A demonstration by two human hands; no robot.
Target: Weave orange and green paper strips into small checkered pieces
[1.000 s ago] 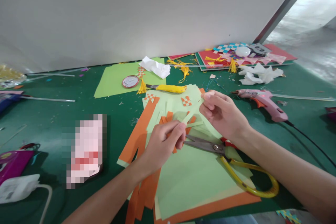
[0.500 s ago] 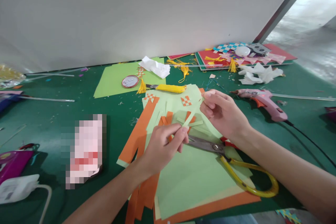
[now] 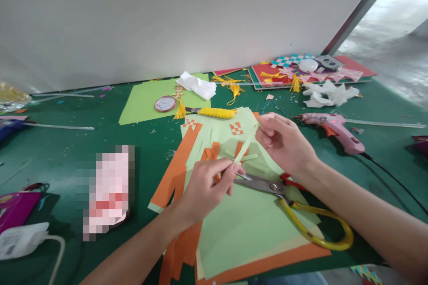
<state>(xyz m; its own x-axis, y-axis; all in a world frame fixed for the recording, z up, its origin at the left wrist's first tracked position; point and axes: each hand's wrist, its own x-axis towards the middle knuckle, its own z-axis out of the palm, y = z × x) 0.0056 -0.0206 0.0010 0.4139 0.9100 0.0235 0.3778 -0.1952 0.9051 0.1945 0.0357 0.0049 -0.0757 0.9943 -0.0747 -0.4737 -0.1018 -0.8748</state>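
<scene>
A narrow pale green paper strip (image 3: 245,146) is stretched between my two hands. My left hand (image 3: 212,182) pinches its lower end; my right hand (image 3: 284,140) pinches the upper end, a little higher and farther right. Below them lies a pile of pale green paper sheets (image 3: 254,231), with cut orange strips (image 3: 174,176) along its left side. Scissors with yellow handles (image 3: 316,227) rest on the sheets, blades pointing toward my left hand. Beyond my hands sits a small orange-and-green woven paper square (image 3: 237,128), near a yellow utility knife (image 3: 217,112).
A pink glue gun (image 3: 337,130) with its cord lies at right. Behind are crumpled white tissue (image 3: 197,85), bright green sheets (image 3: 140,102), a round lid (image 3: 165,103) and yellow tassels (image 3: 236,92). At left are a blurred-out pink object (image 3: 109,191) and a white plug (image 3: 23,240).
Both hands keep their pinch on the strip and have hardly moved. The fingers of my left hand shift slightly, one now reaching out farther to the right; the view has drifted a touch.
</scene>
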